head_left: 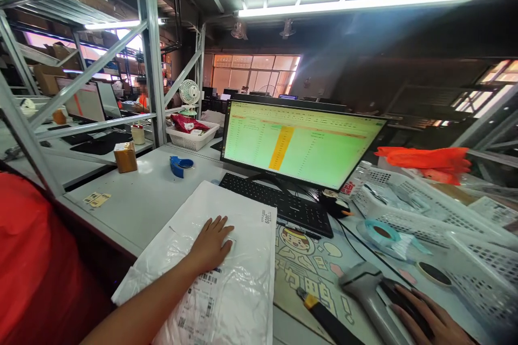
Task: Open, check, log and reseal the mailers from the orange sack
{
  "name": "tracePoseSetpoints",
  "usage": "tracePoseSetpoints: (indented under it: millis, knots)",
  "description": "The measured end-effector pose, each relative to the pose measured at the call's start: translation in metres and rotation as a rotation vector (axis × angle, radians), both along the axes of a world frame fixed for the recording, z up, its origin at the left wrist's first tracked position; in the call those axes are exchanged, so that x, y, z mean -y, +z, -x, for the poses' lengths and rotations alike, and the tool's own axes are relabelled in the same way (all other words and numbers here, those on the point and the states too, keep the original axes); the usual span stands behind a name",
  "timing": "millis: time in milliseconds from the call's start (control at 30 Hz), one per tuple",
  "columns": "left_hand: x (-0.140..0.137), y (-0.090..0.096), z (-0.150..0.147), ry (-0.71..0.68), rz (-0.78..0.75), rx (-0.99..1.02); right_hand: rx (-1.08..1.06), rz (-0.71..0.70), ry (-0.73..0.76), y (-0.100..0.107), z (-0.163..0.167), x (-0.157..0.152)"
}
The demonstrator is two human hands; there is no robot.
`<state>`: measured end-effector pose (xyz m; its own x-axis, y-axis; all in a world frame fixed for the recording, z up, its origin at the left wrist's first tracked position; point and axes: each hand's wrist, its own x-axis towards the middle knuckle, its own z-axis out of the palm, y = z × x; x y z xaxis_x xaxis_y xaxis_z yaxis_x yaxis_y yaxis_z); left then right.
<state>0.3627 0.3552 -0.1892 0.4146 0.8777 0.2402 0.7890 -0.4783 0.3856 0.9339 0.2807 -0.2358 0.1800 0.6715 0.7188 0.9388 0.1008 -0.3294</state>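
A white plastic mailing bag [246,280] with a printed label lies on the desk in front of me, partly over the keyboard's left end. My left hand [212,245] rests flat on it, fingers spread. At the lower right, my right hand [431,315] is curled over a black computer mouse [408,304]. Just left of the mouse lies a grey barcode scanner [372,296]. A black utility knife [324,318] with a yellow part is between the scanner and the bag, on a cartoon-printed desk mat [299,275].
Behind the black keyboard [279,202] stands a monitor [299,140] showing a spreadsheet. White baskets [421,205] and rolls of tape [378,232] crowd the right. Toward the left are a blue tape dispenser [180,166], a small brown box [125,157] and a metal shelf post [149,54].
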Motion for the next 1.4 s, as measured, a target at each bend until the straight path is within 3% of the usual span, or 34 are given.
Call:
tracePoseSetpoints:
  millis: [133, 433, 533, 667, 767, 867, 1033, 1233, 1333, 1400]
  knots:
    - [-0.002, -0.002, 0.001, -0.009, -0.018, -0.032, 0.15, 0.058, 0.043, -0.012, -0.006, 0.006]
    - [-0.01, -0.011, 0.003, -0.013, -0.068, -0.041, 0.217, 0.042, -0.023, -0.012, 0.005, 0.014]
    - [-0.011, -0.012, 0.004, -0.011, -0.075, -0.042, 0.214, 0.036, -0.065, 0.0, 0.015, 0.019]
    - [-0.011, -0.013, 0.005, -0.014, -0.091, -0.029, 0.152, 0.023, -0.132, 0.034, 0.046, 0.037]
    - [-0.012, -0.013, 0.005, -0.014, -0.089, -0.022, 0.023, 0.229, -0.113, 0.052, 0.076, 0.051]
    - [-0.012, -0.013, 0.005, -0.01, -0.084, -0.033, -0.004, 0.48, -0.072, 0.053, 0.101, 0.057]
    - [-0.012, -0.013, 0.004, -0.013, -0.071, -0.03, 0.036, 0.532, -0.097, 0.047, 0.137, 0.049]
    - [-0.012, -0.013, 0.005, -0.009, -0.087, -0.029, 0.038, 0.569, -0.125, 0.058, 0.185, 0.032]
    - [-0.011, -0.013, 0.005, -0.008, -0.087, -0.034, 0.014, 0.533, -0.164, 0.066, 0.168, 0.026]
    - [-0.011, -0.012, 0.005, -0.01, -0.085, -0.031, 0.022, 0.411, -0.218, 0.066, 0.135, 0.026]
